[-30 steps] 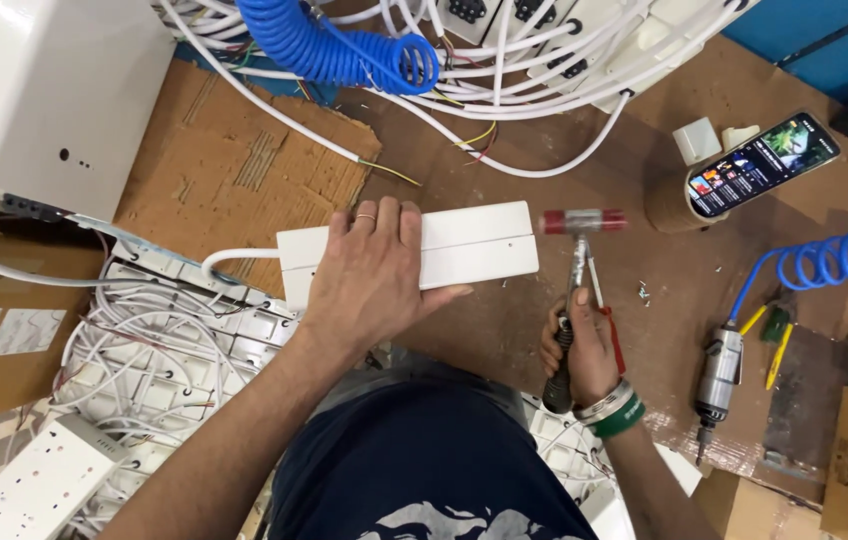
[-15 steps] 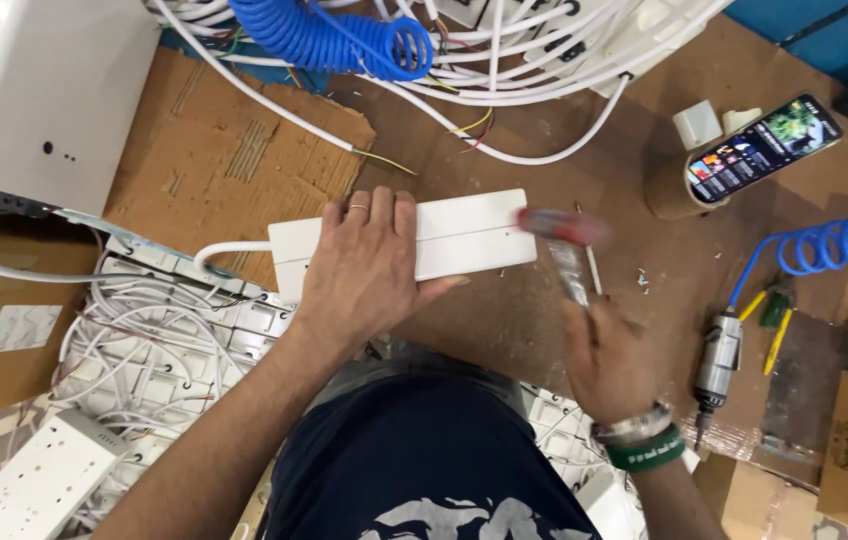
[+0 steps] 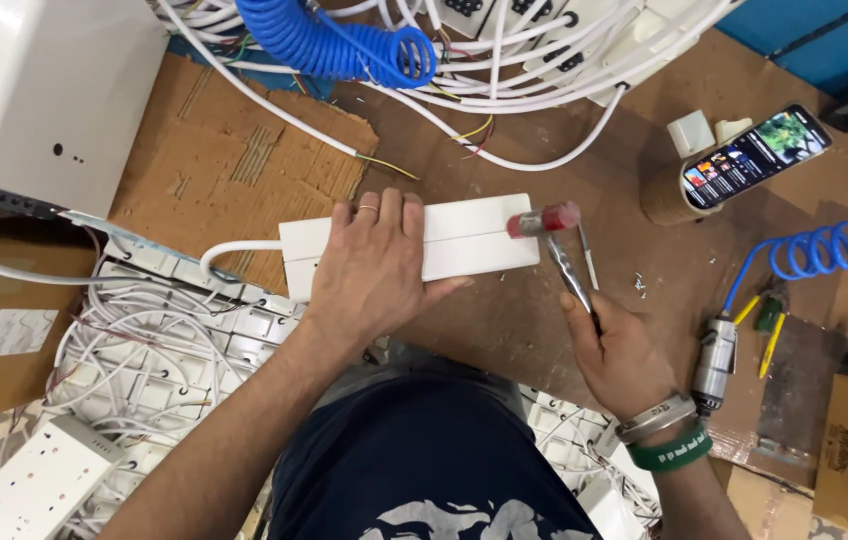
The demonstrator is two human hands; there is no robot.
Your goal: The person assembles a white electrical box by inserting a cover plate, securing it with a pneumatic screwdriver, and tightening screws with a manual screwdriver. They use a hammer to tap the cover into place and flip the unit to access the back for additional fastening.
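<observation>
A long white power-strip casing (image 3: 474,240) lies face down on the brown floor, its white cable leaving at the left end. My left hand (image 3: 374,275) presses flat on its middle, a ring on one finger. My right hand (image 3: 624,350) grips the metal shaft of a small hammer (image 3: 554,235) with a red translucent head. The red head rests at the casing's right end. My right wrist wears a silver bangle and a green band.
A lit phone (image 3: 756,155) leans on a brown roll at right. A pneumatic screwdriver (image 3: 714,362) on a blue coiled hose (image 3: 829,250) lies beside my right hand. White cables (image 3: 534,70), stacked white strips (image 3: 154,360), cardboard (image 3: 224,170) and a white box (image 3: 44,90) surround me.
My right hand picked up the red-headed hammer from the floor and swung it up against the casing's right end. My left hand stayed pressed on the casing.
</observation>
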